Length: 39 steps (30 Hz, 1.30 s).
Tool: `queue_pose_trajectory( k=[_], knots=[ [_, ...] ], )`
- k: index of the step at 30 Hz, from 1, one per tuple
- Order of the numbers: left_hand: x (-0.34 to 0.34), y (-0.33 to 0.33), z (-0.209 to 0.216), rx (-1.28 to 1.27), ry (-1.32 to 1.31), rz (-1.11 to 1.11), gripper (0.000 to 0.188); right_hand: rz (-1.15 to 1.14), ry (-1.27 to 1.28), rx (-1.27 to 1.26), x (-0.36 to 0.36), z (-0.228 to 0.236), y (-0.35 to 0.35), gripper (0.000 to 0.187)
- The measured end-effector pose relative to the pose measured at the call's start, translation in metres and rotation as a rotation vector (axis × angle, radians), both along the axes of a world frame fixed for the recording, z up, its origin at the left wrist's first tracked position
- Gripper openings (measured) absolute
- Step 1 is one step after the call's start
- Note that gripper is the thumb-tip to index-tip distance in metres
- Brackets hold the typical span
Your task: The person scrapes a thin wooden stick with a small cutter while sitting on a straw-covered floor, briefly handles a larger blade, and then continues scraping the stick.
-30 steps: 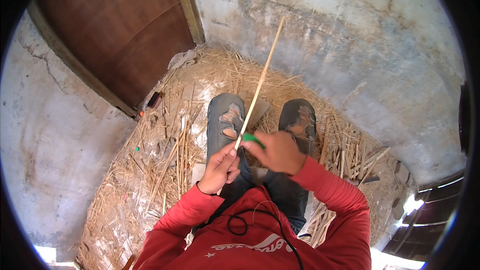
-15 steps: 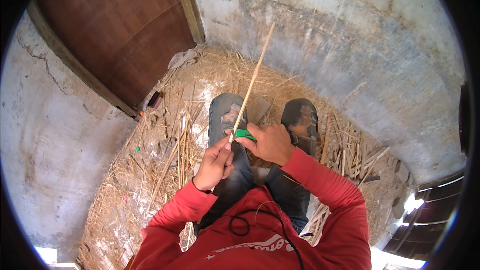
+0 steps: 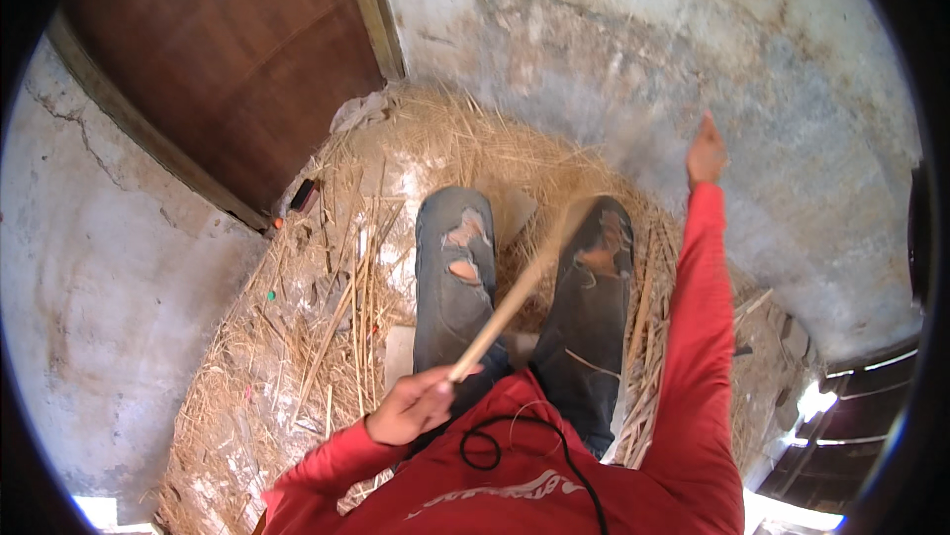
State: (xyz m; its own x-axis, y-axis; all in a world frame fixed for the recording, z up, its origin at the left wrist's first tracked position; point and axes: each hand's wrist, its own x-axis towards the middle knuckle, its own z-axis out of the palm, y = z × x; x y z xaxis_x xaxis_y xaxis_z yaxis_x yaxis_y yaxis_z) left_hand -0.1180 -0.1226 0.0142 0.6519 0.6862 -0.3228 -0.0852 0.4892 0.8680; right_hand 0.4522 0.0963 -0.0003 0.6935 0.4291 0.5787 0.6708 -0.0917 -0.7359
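Observation:
A pale split stick, likely bamboo or cane [image 3: 505, 316], slants up from my left hand [image 3: 411, 408] across the gap between my knees. My left hand is closed round its near end, low by my lap. The stick's far part is smeared by motion near my right knee. My right arm is stretched far forward, and my right hand [image 3: 706, 154] is up in front of the wall, away from the stick. Its fingers look curled in, seen from the back; what they hold, if anything, is hidden. No green-handled tool shows now.
Straw and shavings [image 3: 445, 124] cover the floor round my legs. Long strips [image 3: 363, 307] lie left of my knees, with more on the right [image 3: 648, 307]. A small dark block [image 3: 305, 195] lies by the brown door [image 3: 237, 60]. A stained wall [image 3: 614, 50] rises ahead.
My right hand has swung forward and right, off the stick; the green-handled tool it held is out of sight. My left hand has drawn the stick back toward my lap, tilting it rightward.

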Motion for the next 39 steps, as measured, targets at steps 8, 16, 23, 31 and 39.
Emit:
queue_pose_trajectory(
  k=[8, 16, 23, 31, 39],
  knots=[
    [0.027, 0.046, -0.004, -0.121, -0.113, 0.341, 0.045, 0.548, 0.116, -0.165, -0.107, 0.014, -0.037, 0.051],
    [0.058, 0.069, 0.015, -0.137, -0.203, 0.264, 0.043, 1.031, -0.274, -0.386, -0.252, 0.033, -0.109, 0.039],
    [0.076, 0.060, 0.008, -0.032, -0.068, 0.220, 0.043, 0.999, -0.399, -0.475, -0.268, 0.028, -0.116, 0.040],
    [0.068, 0.039, -0.002, -0.087, 0.005, 0.168, 0.043, 0.791, -0.450, -0.457, -0.239, 0.018, -0.086, 0.042],
    [0.041, 0.041, -0.005, -0.496, -0.365, 0.037, 0.041, 0.877, 0.117, -0.099, -0.262, -0.002, -0.081, 0.038]
  ],
)
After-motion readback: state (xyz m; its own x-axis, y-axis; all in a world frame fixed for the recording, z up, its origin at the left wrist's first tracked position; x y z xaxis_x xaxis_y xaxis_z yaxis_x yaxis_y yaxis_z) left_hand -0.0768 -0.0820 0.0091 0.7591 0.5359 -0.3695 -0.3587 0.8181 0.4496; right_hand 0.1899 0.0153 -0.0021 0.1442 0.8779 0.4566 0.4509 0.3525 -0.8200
